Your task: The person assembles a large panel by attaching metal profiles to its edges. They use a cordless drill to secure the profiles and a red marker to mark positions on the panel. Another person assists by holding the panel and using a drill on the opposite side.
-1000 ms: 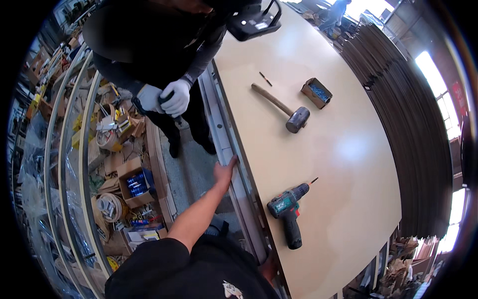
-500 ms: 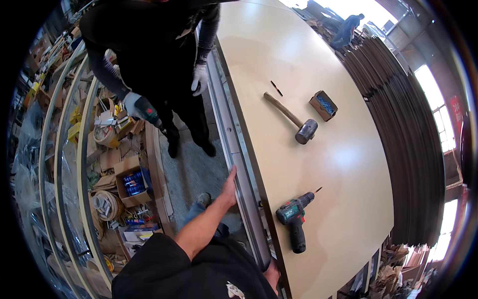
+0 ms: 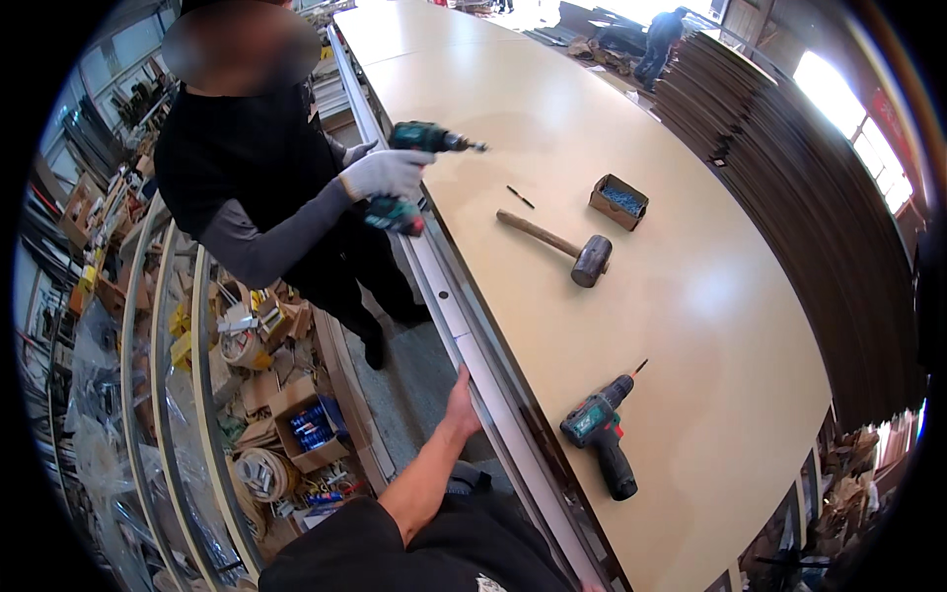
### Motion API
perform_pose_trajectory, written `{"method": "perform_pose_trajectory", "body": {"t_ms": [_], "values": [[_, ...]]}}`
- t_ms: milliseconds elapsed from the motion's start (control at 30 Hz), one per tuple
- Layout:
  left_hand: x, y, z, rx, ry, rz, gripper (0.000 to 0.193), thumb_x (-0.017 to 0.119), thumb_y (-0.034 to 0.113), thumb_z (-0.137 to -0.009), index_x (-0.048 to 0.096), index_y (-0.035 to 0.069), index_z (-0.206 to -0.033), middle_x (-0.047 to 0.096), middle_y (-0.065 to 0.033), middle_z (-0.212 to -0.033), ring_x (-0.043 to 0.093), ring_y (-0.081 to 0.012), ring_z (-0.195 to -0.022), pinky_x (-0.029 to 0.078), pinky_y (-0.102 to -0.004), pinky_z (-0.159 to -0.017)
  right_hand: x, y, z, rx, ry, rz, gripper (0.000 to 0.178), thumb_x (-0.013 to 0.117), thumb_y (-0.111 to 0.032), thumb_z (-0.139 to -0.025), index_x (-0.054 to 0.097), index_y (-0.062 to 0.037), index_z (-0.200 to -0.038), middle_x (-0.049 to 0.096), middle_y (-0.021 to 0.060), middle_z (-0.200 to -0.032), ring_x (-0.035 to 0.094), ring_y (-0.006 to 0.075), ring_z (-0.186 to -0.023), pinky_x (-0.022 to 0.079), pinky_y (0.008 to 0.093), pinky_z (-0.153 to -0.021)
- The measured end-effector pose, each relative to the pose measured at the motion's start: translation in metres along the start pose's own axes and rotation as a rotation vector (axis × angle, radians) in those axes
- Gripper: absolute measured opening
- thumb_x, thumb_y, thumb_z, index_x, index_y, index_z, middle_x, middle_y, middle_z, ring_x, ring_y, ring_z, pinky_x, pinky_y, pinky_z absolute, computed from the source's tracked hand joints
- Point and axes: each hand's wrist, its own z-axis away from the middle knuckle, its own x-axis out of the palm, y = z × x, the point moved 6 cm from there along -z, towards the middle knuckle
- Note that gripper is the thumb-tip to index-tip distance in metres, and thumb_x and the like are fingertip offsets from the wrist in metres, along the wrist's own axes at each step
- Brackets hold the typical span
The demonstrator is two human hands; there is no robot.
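My left hand grips the near side of a long grey metal rail, its thumb along the upper edge and the other fingers hidden beneath. The rail runs beside the edge of a large cream panel. Only a sliver of my right hand shows at the lower edge, by the rail's near end; its fingers are hidden. On the panel lie a green-black cordless drill, a wooden-handled mallet, a small pen-like stick and an open cardboard box of blue pieces.
Across the rail, a co-worker's gloved hand holds another cordless drill over the panel edge. Pale bars and a carton of blue tubes stand left. Dark stacked sheets rise on the right; another person is behind.
The co-worker has raised the drill from beside the leg to above the panel edge. My view has tilted up, and my right hand has mostly slipped out of the picture. My left hand stays on the rail.
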Motion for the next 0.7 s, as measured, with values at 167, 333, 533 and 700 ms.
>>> {"method": "perform_pose_trajectory", "body": {"t_ms": [167,333,533,700], "values": [[-0.02,0.005,-0.007,0.031,0.057,-0.069,0.067,0.033,0.06,-0.108,0.051,0.008,-0.146,0.061,-0.016,-0.14,0.059,-0.0359,-0.127,0.047,-0.0529,-0.111,0.0,0.062,0.015,0.905,0.108,-0.438,0.045,0.063,-0.036,-0.096,0.065,-0.0096,-0.132,0.062,0.0131,-0.135,0.059,0.0341,-0.122,0.048,0.0486,-0.104],[-0.014,0.006,-0.016,0.043,0.05,-0.105,0.065,0.036,0.058,-0.108,0.051,0.007,-0.145,0.061,-0.0164,-0.139,0.059,-0.0375,-0.126,0.048,-0.0527,-0.109,0.022,0.132,0.062,1.375,0.448,-1.233,0.051,0.062,-0.042,-0.097,0.06,-0.009,-0.136,0.06,0.0121,-0.139,0.057,0.0336,-0.126,0.046,0.0505,-0.106],[-0.017,0.024,-0.014,0.048,0.186,-0.318,0.069,0.041,0.055,-0.106,0.041,0.005,-0.153,0.044,-0.0182,-0.156,0.042,-0.0382,-0.142,0.032,-0.0558,-0.121,0.039,0.187,0.149,1.438,0.879,-1.719,0.059,0.061,-0.048,-0.099,0.055,-0.0083,-0.142,0.057,0.0108,-0.144,0.055,0.033,-0.13,0.044,0.0526,-0.109],[-0.015,0.014,0.0,-0.075,0.387,-0.269,0.069,0.044,0.054,-0.105,0.043,0.005,-0.153,0.044,-0.0151,-0.158,0.039,-0.0365,-0.145,0.023,-0.0544,-0.125,0.062,0.179,0.157,1.381,1.148,-1.787,0.066,0.06,-0.054,-0.101,0.05,-0.0077,-0.147,0.055,0.0097,-0.148,0.053,0.0325,-0.133,0.043,0.0545,-0.112]]}}
